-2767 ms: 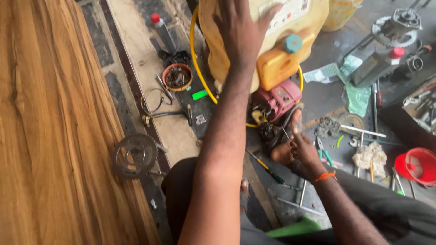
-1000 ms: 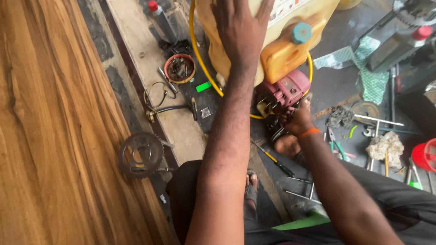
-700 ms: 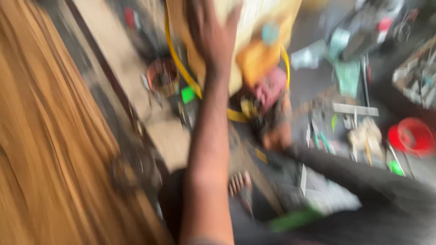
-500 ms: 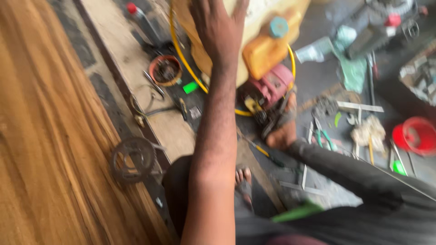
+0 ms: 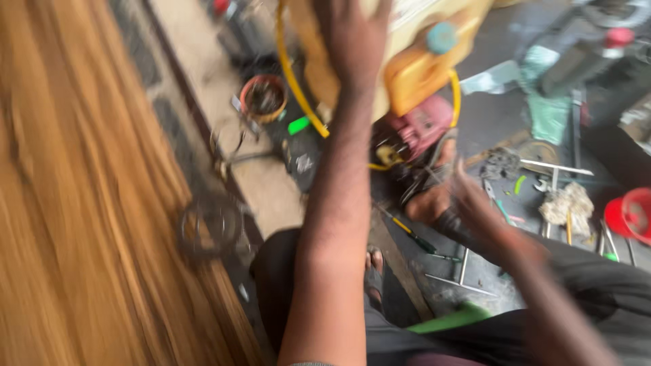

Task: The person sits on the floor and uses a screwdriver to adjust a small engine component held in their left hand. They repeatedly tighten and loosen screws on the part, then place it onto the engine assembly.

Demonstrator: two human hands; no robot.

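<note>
Cluttered workshop floor (image 5: 488, 129) swims into blur. My left hand (image 5: 356, 41) stays spread flat on the yellow tank (image 5: 413, 71), pinning it. My right hand (image 5: 468, 200) has slid over from the red engine (image 5: 420, 129) beneath; its finger spread I cannot tell.

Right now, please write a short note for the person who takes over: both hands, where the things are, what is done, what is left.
Left hand: flat on the yellow tank, steadying it.
Right hand: at the red engine under the tank; blurred, grip unclear.
Tank's teal cap is on; yellow hose loops beside it.
Screwdriver and wrenches lie on the floor.
Progress cannot be judged; engine work appears unfinished.
</note>
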